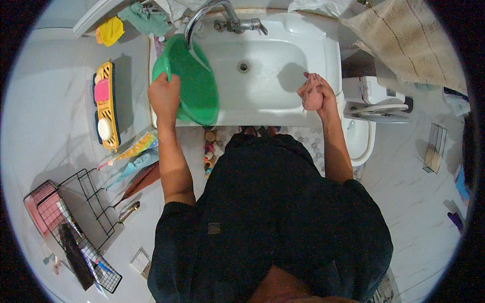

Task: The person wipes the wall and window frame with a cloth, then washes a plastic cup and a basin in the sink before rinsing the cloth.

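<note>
My left hand (165,94) grips the rim of a green plastic basin (193,83), which stands tilted at the left side of the white sink (261,98). A curved chrome faucet (235,23) reaches over the basin's far end, and what looks like a thin stream of water falls from its spout into the basin. Over the sink's right edge, my right hand (326,96) is closed around a crumpled pink cloth (312,94), bunched into a lump. The drain hole (243,67) is uncovered.
On the left wall hang a yellow soap rack (108,128) with pink and white soap bars, and a black wire rack (91,197) with cloths on its hooks. A toilet (360,140) stands right of the sink. A beige towel (409,41) hangs at the upper right.
</note>
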Tool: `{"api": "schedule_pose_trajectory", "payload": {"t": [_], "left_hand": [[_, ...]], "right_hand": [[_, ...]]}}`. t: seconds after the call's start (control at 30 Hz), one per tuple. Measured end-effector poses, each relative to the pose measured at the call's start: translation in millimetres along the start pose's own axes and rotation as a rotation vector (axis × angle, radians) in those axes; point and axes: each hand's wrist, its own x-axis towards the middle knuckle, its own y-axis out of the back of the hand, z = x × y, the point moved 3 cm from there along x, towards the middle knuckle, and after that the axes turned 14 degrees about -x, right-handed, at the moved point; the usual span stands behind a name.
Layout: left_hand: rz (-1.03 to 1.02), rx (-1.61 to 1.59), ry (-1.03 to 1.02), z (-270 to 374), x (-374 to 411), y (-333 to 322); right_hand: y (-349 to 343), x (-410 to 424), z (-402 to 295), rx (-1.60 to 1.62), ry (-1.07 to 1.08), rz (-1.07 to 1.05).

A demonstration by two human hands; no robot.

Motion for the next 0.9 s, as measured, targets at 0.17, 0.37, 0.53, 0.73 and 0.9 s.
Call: {"api": "schedule_pose_trajectory", "payload": {"t": [0.17, 0.37, 0.53, 0.73, 0.9], "left_hand": [[-0.023, -0.093, 0.015, 2, -1, -13], [-0.079, -0.183, 0.131, -32, -1, -22], [-0.112, -0.688, 0.327, -117, -8, -42], [-0.211, -0.753, 0.580, -146, -5, -61], [-0.214, -0.688, 0.467, -188, 5, -73]], "right_hand": [[15, 7, 18, 0.042, -0.010, -0.076], [-19, 12, 21, -0.004, -0.055, -0.161], [-66, 43, 48, -0.118, -0.151, -0.139], [-127, 94, 109, -0.091, -0.243, -0.287], [-160, 116, 127, -0.760, -0.289, -0.274]]}}
